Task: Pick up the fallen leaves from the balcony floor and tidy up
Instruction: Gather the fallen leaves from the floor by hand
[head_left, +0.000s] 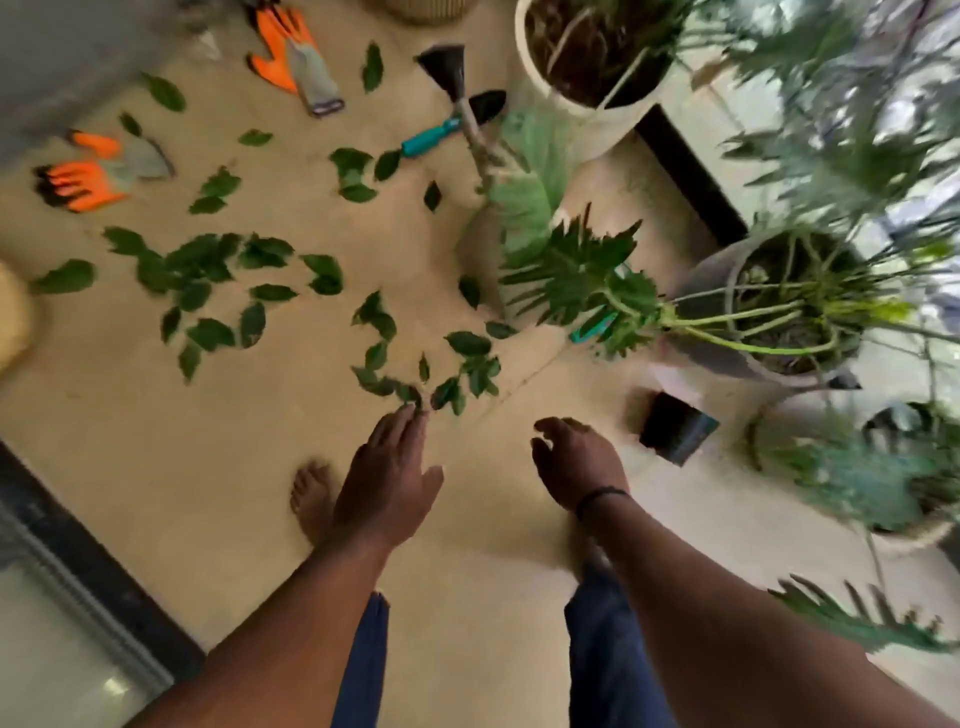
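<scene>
left hand (387, 478) nearer, fingers straight, empty | nearest leaves (415, 392) just beyond fingertips | right hand (574, 465) loosely curled, empty

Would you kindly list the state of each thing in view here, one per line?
Left hand: open, fingers straight, tips at the nearest leaves.
Right hand: open, fingers loosely curled, holding nothing.
Leaves: scattered on the floor, not gathered.
Gloves: lying on the floor, not worn.
Trowel: lying on the floor, unused.
Small black pot: tipped on its side.
</scene>
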